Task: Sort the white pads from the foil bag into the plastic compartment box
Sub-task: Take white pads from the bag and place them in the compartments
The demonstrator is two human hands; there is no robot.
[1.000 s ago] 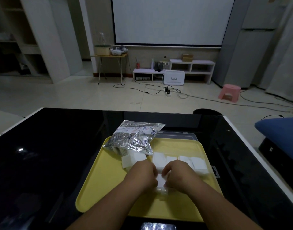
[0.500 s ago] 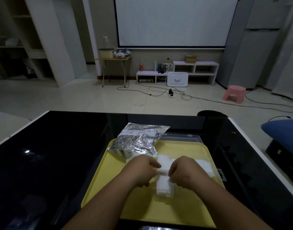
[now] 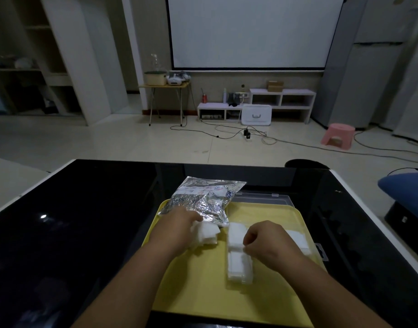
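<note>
A crumpled foil bag (image 3: 204, 201) lies at the back left of a yellow tray (image 3: 203, 287). A loose stack of white pads (image 3: 206, 234) spills from its mouth, and my left hand (image 3: 179, 229) rests on that stack with its fingers over the pads. The clear plastic compartment box (image 3: 241, 268) sits at the middle right of the tray with white pads (image 3: 235, 235) in its compartments. My right hand (image 3: 267, 241) hovers over the box with fingers curled; its fingertips are pinched together at a pad's edge.
The tray lies on a black glossy table (image 3: 85, 233). The box's open clear lid (image 3: 262, 198) lies flat behind it. A blue cushion (image 3: 404, 188) sits off the table's right edge. Beyond the table there is bare floor with cables and a pink stool (image 3: 338, 137).
My left hand has left the box and moved left and back onto the pad stack at the bag's mouth. My right hand stays over the box.
</note>
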